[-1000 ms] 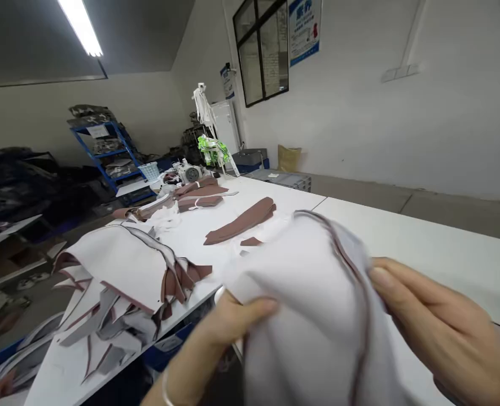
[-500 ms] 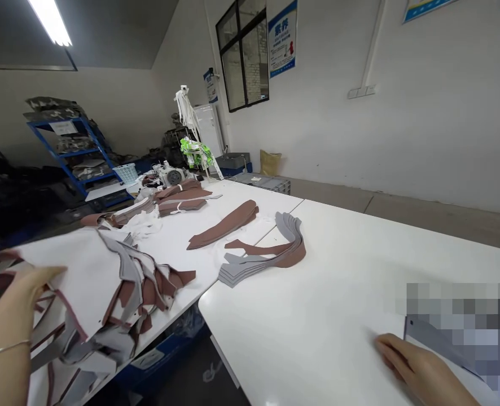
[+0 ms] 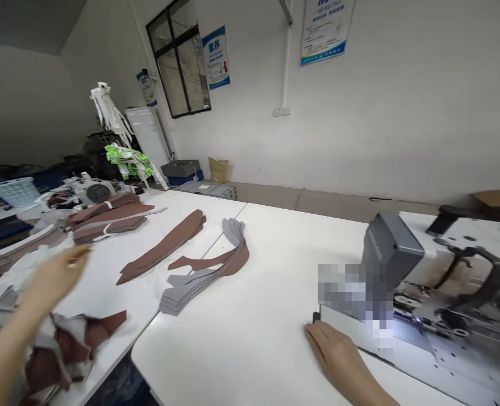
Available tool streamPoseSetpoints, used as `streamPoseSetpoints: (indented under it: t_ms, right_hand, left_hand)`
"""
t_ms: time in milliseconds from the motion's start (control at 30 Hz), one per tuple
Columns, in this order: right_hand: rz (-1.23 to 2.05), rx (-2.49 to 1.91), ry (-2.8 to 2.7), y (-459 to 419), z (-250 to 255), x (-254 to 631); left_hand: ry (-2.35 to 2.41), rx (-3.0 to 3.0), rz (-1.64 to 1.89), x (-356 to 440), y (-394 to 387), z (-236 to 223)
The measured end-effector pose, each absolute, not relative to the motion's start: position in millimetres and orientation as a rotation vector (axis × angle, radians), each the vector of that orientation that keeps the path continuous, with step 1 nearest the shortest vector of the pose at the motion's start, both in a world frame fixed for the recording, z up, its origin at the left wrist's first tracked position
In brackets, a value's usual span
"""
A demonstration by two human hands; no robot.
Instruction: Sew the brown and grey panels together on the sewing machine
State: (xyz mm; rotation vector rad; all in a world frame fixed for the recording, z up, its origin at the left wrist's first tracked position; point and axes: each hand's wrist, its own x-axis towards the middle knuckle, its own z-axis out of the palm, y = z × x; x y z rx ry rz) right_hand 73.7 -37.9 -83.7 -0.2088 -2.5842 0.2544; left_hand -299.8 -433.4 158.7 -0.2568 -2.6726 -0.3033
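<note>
My left hand (image 3: 61, 273) is blurred by motion above the left table, beyond a pile of grey, white and brown cut pieces (image 3: 70, 341). Whether its fingers hold anything is smeared. My right hand (image 3: 337, 349) rests on the white table at the left edge of a sewing machine's bed (image 3: 406, 361), its fingers together and bent down. A small dark part (image 3: 316, 317) shows just beyond those fingers; anything under them is hidden. Between my hands lie a curved fan of grey and brown strips (image 3: 216, 270) and a stack of brown pieces (image 3: 165, 245).
The machine's grey head (image 3: 391, 248) rises at right, partly pixelated. Tied brown bundles (image 3: 110, 220), a light blue basket (image 3: 15, 192) and another machine (image 3: 97, 189) stand far left. White straps (image 3: 108, 113) hang on a stand. A gap separates the tables at the front.
The view has turned right, bringing the sewing machine in. My left hand has left the white panel on the pile and moved forward. My right hand stays by the machine bed's edge.
</note>
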Motion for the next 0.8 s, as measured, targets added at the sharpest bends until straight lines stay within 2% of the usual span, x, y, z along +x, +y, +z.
streamPoseSetpoints:
  t_ms: [167,333,533,667,800]
  right_hand:
    - [0.209,-0.247,-2.578,-42,-76,74]
    - [0.229,-0.341,-2.593,-43,-77,70]
    - [0.273,-0.416,-2.632,-42,-77,68]
    - [0.290,-0.414,-2.646,-41,-74,69]
    - [0.291,-0.422,-2.663,-41,-75,69]
  left_hand:
    - [-2.866,-0.745,-0.396,-332,-291,83]
    - [-2.794,-1.363,-0.443,-306,-196,19]
    - [-2.581,-1.454,-0.268,-260,-167,-32]
    - [-2.338,-1.405,-0.026,-256,-171,-45]
    - [-2.323,-1.378,0.153,-265,-174,-46]
